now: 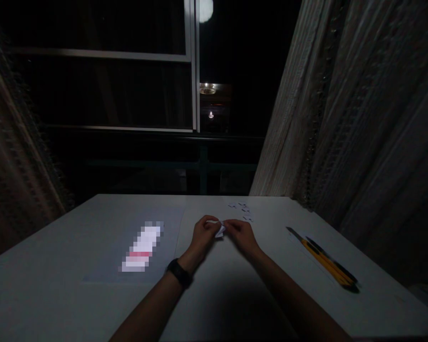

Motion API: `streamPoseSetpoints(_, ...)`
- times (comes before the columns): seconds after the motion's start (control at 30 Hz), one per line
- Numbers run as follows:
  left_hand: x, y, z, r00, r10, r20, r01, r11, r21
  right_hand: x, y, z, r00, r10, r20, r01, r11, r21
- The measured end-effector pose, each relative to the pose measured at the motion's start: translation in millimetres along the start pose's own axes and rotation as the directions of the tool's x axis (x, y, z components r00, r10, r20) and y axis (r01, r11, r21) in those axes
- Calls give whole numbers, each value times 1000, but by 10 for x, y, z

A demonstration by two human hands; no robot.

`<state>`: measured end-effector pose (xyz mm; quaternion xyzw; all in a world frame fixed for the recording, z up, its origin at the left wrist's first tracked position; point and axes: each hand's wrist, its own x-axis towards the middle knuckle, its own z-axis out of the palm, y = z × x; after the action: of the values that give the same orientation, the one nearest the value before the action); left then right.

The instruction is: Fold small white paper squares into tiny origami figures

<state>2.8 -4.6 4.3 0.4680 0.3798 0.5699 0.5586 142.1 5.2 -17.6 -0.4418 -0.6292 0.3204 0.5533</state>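
Over the middle of the white table (pixel 214 304), my left hand (pixel 204 236) and my right hand (pixel 241 233) meet at a small piece of white paper (pixel 219 232). Both hands are closed, pinching the paper between thumbs and fingers. It looks folded, with a pointed lower part showing between the hands. A dark watch band (pixel 179 273) is round my left wrist. Just beyond my right hand lie several small paper pieces (pixel 246 211) with dark marks. The light is dim, so finer detail on the paper cannot be made out.
On the right lies a yellow and black utility knife (pixel 324 259), its blade end pointing away. A larger pale sheet (pixel 103 266) lies on the left, with a bright pixelated rectangle (pixel 142 247) on it. Curtains (pixel 288 104) hang beside a dark window (pixel 110 90) behind the table.
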Motion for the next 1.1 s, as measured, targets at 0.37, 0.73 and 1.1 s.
streamPoseSetpoints(0.37,-39,35,-3,1000,0,11,0,1000,-3,-14,-24,17,1000,11,-7,-11,999,-49)
streamPoseSetpoints(0.73,-7,2,-10,1000,29,-4,-29,999,41,-26,-44,11,1000,4,-15,-5,1000,-29)
streamPoseSetpoints(1.1,-24,20,12,1000,14,2,-14,1000,23,-25,-38,-4,1000,1,4,-1,999,-33)
